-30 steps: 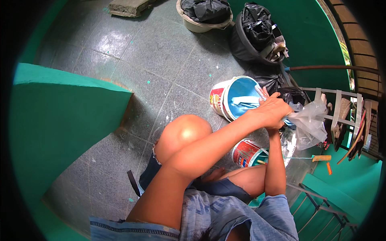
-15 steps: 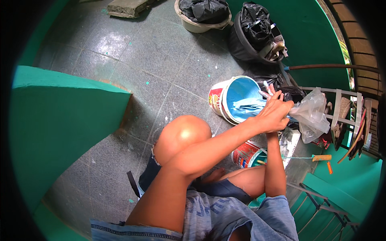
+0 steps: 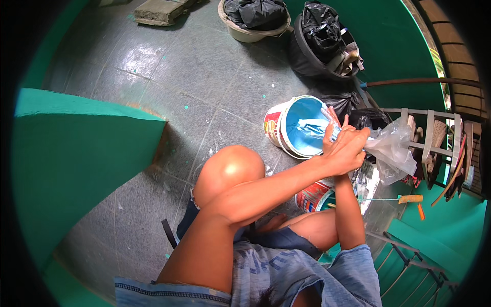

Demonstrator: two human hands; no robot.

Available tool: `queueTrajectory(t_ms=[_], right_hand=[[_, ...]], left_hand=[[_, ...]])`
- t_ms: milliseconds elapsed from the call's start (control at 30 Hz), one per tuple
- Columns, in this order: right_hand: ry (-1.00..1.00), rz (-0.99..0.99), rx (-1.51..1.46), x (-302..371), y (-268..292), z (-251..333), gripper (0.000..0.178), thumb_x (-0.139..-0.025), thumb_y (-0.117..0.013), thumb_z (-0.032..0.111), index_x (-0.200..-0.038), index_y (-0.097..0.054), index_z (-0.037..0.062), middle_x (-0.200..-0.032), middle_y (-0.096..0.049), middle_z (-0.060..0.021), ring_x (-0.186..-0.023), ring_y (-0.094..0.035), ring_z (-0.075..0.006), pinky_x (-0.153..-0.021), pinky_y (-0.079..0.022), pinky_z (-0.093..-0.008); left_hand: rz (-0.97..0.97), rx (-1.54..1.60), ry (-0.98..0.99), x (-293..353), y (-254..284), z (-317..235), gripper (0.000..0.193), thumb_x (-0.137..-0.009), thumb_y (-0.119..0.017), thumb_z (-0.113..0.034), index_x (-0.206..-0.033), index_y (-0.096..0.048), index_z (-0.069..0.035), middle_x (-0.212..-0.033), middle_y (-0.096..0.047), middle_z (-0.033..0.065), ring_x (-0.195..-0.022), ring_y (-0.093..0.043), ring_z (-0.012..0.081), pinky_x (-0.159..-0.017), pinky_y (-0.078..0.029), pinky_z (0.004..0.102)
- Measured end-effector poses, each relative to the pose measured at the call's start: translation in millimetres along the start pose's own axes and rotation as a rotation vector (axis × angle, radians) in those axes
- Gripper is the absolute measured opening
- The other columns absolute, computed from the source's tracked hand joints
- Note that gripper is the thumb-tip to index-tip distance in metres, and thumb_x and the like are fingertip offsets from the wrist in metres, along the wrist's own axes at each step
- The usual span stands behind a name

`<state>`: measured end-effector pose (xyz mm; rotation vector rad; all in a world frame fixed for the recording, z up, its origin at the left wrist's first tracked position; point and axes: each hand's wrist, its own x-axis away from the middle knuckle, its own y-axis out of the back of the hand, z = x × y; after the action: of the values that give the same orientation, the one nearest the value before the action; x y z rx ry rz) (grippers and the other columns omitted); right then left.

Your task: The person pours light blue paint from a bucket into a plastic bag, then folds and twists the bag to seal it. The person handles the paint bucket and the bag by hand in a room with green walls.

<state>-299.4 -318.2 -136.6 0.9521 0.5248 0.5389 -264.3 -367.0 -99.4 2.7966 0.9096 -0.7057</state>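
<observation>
A clear plastic bag (image 3: pixel 393 153), smeared with pale blue paint at its lower end, is bunched up in my hands. My left hand (image 3: pixel 349 146) is closed around its gathered middle, and the loose top flares out to the right. Behind it, my right hand (image 3: pixel 331 115) is mostly hidden; its paint-whitened fingers wrap the bag from the far side. The bag's paint-coated end (image 3: pixel 313 126) reaches into the mouth of a tilted white bucket (image 3: pixel 274 126), whose inside is coated in blue.
A smaller red paint bucket (image 3: pixel 309 197) sits by my right leg, with a paint roller (image 3: pixel 410 198) to its right. A black tub (image 3: pixel 307 57) and a pale basin (image 3: pixel 244 34) hold black bags. A shoe rack (image 3: pixel 434 148) stands at right; a green wall (image 3: pixel 87 153) juts in at left.
My hands have squeezed closer together along the bag, and less of its blue end shows inside the bucket. The right fingers have shifted slightly left and down.
</observation>
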Motion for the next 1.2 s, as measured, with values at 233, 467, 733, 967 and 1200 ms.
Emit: queueTrajectory(t_ms=[233,467,733,967,1200], right_hand=[[-0.021,-0.041,0.105,3.1,5.2,13.8,0.037,-0.091,-0.041,0.016,-0.127,-0.045,0.0069,-0.126,-0.051,-0.0047,-0.122,-0.039,-0.0137,-0.110,-0.010,-0.0436],[-0.028,-0.047,0.160,-2.0,-2.3,28.7,0.037,-0.091,-0.040,0.016,-0.127,-0.044,0.0067,-0.126,-0.051,-0.0052,-0.122,-0.039,-0.0134,-0.110,-0.010,-0.0433],[0.198,-0.030,0.081,-2.4,-28.1,-21.9,0.037,-0.091,-0.040,0.014,-0.127,-0.044,0.0041,-0.125,-0.052,-0.0056,-0.120,-0.041,-0.0126,-0.111,-0.010,-0.0429],[0.183,0.029,0.012,-2.3,-44.0,-44.0,0.035,-0.091,-0.040,0.012,-0.124,-0.046,0.0024,-0.124,-0.052,-0.0068,-0.118,-0.043,-0.0137,-0.111,-0.007,-0.0441],[0.236,0.058,0.034,-3.7,-50.4,-53.8,0.033,-0.090,-0.040,0.010,-0.121,-0.049,0.0021,-0.122,-0.054,-0.0089,-0.119,-0.044,-0.0168,-0.110,-0.006,-0.0439]], left_hand=[[0.090,0.057,0.068,-2.8,2.1,-10.0,0.029,-0.062,-0.053,-0.001,-0.089,-0.043,0.003,-0.077,-0.050,0.0215,-0.084,-0.048,0.0392,-0.087,-0.032,0.0492],[0.138,0.057,0.073,-2.6,4.8,-7.8,0.040,-0.061,-0.054,0.000,-0.099,-0.046,0.005,-0.084,-0.051,0.0229,-0.090,-0.047,0.0387,-0.091,-0.033,0.0503],[0.102,0.076,0.016,-8.8,10.8,-17.8,0.031,-0.058,-0.052,0.002,-0.089,-0.046,0.005,-0.072,-0.052,0.0223,-0.081,-0.049,0.0406,-0.078,-0.038,0.0457],[0.091,0.162,0.016,-13.0,19.2,-27.3,0.024,-0.057,-0.051,0.002,-0.080,-0.044,0.004,-0.066,-0.049,0.0230,-0.074,-0.048,0.0417,-0.069,-0.037,0.0469],[0.076,0.201,-0.024,-14.1,21.5,-31.3,0.024,-0.057,-0.051,0.002,-0.079,-0.043,0.004,-0.065,-0.047,0.0230,-0.071,-0.047,0.0422,-0.064,-0.036,0.0473]])
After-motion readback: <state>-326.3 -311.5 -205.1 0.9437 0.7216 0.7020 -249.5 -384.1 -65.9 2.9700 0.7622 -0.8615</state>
